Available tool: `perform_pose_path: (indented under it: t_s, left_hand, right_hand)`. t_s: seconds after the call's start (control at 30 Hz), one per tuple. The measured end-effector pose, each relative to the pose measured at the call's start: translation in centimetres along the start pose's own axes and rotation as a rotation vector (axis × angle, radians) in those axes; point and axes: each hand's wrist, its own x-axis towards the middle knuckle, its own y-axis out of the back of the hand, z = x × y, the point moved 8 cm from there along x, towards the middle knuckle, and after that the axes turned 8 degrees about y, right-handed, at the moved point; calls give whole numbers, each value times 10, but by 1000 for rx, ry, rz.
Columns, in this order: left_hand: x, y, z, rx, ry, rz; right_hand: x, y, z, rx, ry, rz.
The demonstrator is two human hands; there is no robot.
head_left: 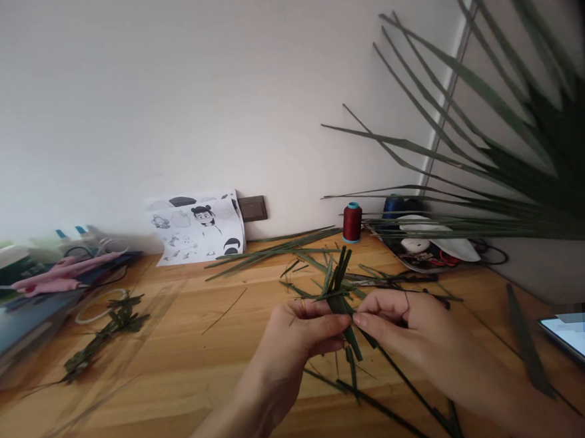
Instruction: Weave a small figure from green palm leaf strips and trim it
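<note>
Left hand point(313, 327): thumb and fingers pinch the green leaf bundle point(338, 286).
Right hand point(404, 318): thumb and fingertip pinch at the right edge of the leaf bundle, just beside the left thumb; which strip they grip is hidden.
Leaf bundle place: between both hands, above the worktop point(185, 406), ends sticking up and down.
Thread spool point(353, 223): dark red, upright behind the leaf bundle.
Paper sheet point(200, 229): printed with drawings, against the wall point(163, 88).
Woven leaf piece point(103, 335): lies far left, near the pink glue gun point(61, 275).
</note>
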Motion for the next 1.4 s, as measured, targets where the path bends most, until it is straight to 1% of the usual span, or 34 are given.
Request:
perform_pose_path:
  t_s: [0.07, 0.17, 0.23, 0.37, 0.43, 0.57, 0.67, 0.8, 0.93, 1.07, 1.13, 1.27, 1.4]
  left_hand:
    - [1, -1, 0, -10, 5, -21]
    - [1, -4, 1, -25, -23, -80]
    - [1, -4, 1, -40, -30, -93]
    - [0, -6, -3, -69, 0, -75]
    - [-2, -5, -5, -77, -2, -46]
    - [-6, -3, -2, -72, -65, -2]
    - [-6, -2, 2, 14, -119, 17]
    - [-4, -3, 6, 66, -165, 11]
    - [-3, -5, 3, 23, -150, -24]
    - [-6, -11, -4, -123, -86, -113]
    - [-6, -13, -6, -187, -57, -138]
    - [-6, -14, -8, -227, -43, -143]
    - [-3, -9, -8, -202, -39, -98]
  right_hand:
    - [0, 2, -1, 9, 15, 12]
    - [1, 4, -2, 16, 32, 36]
    - [1, 3, -1, 22, 33, 42]
    - [2, -2, 2, 54, 8, 20]
    - [1, -5, 3, 48, -6, 12]
    - [0, -7, 3, 40, -17, 6]
    - [0, -7, 4, 63, -15, 8]
    - [1, -8, 9, 136, -22, 21]
    - [1, -7, 9, 141, -13, 53]
    - [3, -7, 7, 163, 8, 48]
    - [4, -8, 7, 178, 21, 38]
    - [6, -9, 7, 171, 25, 26]
    - [2, -9, 5, 63, 44, 47]
